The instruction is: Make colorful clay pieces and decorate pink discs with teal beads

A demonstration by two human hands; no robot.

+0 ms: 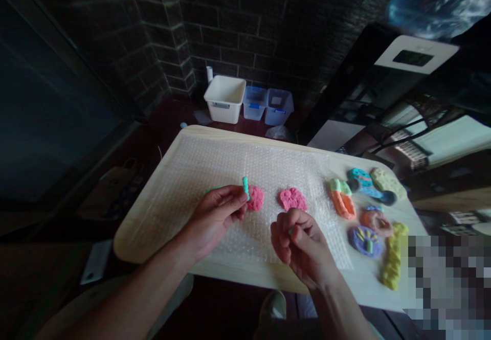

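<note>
My left hand [217,212] pinches a short ridged strip of teal modelling clay [245,187], which stands upright between thumb and finger. Just behind it lies a lumpy pink clay piece [256,198], partly covered by the fingers. My right hand [301,243] is closed, with a small green clay bit [290,231] showing between thumb and curled fingers. Another pink clay lump [292,198] rests beyond that hand. A sliver of more teal clay [213,189] peeks out behind my left hand. Both pink lumps sit on bubble wrap [184,176].
The pale wooden table [132,243] has rounded corners. At its right are several clay shapes, among them an orange-and-green one [342,200], a purple disc [365,242] and a yellow strip [394,258]. A white bin [225,99] and blue boxes [279,107] stand beyond.
</note>
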